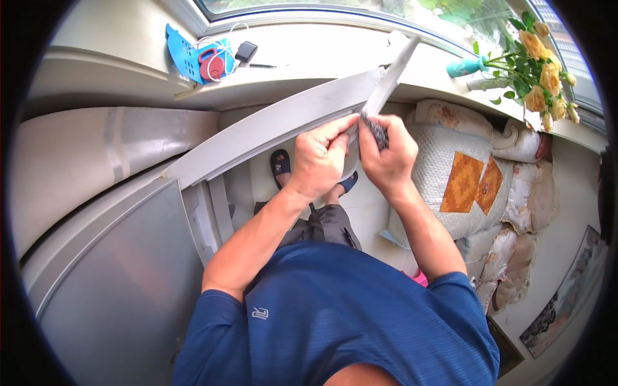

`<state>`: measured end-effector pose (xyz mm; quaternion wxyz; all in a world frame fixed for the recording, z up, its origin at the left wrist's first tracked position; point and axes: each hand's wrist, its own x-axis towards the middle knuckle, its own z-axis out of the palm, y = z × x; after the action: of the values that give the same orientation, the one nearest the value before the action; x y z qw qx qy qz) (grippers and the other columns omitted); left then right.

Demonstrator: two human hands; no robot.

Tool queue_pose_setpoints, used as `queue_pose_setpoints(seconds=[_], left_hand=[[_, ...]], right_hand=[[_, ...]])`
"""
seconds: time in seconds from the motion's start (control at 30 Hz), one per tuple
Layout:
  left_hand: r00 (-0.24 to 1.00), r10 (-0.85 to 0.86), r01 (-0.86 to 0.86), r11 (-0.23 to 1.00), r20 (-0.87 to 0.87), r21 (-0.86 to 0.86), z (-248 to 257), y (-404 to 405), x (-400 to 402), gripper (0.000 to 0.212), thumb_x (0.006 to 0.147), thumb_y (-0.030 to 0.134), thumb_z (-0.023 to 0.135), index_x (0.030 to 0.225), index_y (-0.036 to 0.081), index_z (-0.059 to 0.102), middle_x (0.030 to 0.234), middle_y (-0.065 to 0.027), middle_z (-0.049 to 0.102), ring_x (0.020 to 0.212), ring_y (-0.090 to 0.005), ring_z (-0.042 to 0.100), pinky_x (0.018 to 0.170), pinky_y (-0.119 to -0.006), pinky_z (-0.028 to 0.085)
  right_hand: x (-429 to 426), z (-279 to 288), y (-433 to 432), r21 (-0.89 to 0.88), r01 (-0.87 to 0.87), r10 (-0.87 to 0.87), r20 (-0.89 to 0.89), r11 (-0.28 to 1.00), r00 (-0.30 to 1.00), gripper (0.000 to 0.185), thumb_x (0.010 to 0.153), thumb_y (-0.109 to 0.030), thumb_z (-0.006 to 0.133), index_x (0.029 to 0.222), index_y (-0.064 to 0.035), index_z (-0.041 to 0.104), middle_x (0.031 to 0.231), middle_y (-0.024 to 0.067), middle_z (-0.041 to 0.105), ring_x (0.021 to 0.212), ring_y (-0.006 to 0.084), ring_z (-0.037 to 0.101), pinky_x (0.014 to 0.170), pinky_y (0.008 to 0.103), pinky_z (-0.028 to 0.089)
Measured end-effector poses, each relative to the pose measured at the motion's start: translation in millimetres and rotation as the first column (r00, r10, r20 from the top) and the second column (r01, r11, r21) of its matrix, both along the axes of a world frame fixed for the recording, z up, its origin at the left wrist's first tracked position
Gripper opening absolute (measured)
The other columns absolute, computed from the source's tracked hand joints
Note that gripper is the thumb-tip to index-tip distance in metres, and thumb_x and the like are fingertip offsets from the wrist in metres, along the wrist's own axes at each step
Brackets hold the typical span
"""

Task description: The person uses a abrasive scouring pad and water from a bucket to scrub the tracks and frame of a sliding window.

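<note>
A white appliance door [285, 113], probably a refrigerator's, stands open in front of me, and its edge meets a long pale strip [393, 75]. At that corner my right hand [391, 149] grips a dark grey speckled cloth [377, 132] and presses it against the strip. My left hand [321, 159] is close beside it with fingers curled and thumb against the index finger. Its fingertips touch the door's inner edge by the cloth. What they pinch, if anything, is hidden.
A grey panel [120, 280] stands at left. The windowsill [314, 55] holds a blue holder [181, 53], a red round item [212, 67], a black charger [246, 51] and a turquoise vase [466, 66] with yellow roses [550, 79]. A quilted seat [427, 178] lies at right.
</note>
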<state>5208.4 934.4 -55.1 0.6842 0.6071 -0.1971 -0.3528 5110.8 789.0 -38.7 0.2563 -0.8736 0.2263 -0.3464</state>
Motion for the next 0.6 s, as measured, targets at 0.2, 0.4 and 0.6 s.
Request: queue_pose_setpoints(seconds=[0.2, 0.4, 0.6], left_hand=[[0.998, -0.048, 0.046, 0.997, -0.037, -0.056, 1, -7, -8, 0.041, 0.111, -0.006, 0.065, 0.149, 0.003, 0.081, 0.090, 0.0002, 0.075, 0.077, -0.0053, 0.062, 0.070, -0.025, 0.053], [1.000, -0.020, 0.020, 0.999, -0.001, -0.036, -1, 2, 3, 0.040, 0.112, -0.007, 0.065, 0.147, 0.002, 0.081, 0.096, -0.0002, 0.077, 0.078, -0.0054, 0.062, 0.071, -0.024, 0.054], [0.999, -0.034, 0.037, 0.997, 0.035, -0.073, 5, -5, 1, 0.042, 0.111, -0.009, 0.064, 0.148, 0.002, 0.080, 0.100, -0.0016, 0.078, 0.080, -0.0066, 0.063, 0.073, -0.026, 0.054]], right_hand=[[21, -2, -72, 0.035, 0.216, -0.212, -0.102, 0.976, 0.972, 0.020, 0.100, -0.016, 0.087, 0.112, -0.0011, 0.082, 0.100, 0.0217, 0.083, 0.084, 0.0342, 0.084, 0.074, 0.0432, 0.065], [7, 2, -25, 0.009, -0.022, 0.022, -0.006, 1.000, 1.000, 0.017, 0.095, -0.006, 0.090, 0.108, -0.0001, 0.081, 0.096, 0.0202, 0.083, 0.088, 0.0330, 0.085, 0.080, 0.0403, 0.066], [34, 3, -81, -0.032, 0.162, -0.164, -0.106, 0.986, 0.981, 0.022, 0.101, -0.021, 0.087, 0.112, -0.0035, 0.082, 0.091, 0.0210, 0.082, 0.083, 0.0392, 0.084, 0.075, 0.0466, 0.066]])
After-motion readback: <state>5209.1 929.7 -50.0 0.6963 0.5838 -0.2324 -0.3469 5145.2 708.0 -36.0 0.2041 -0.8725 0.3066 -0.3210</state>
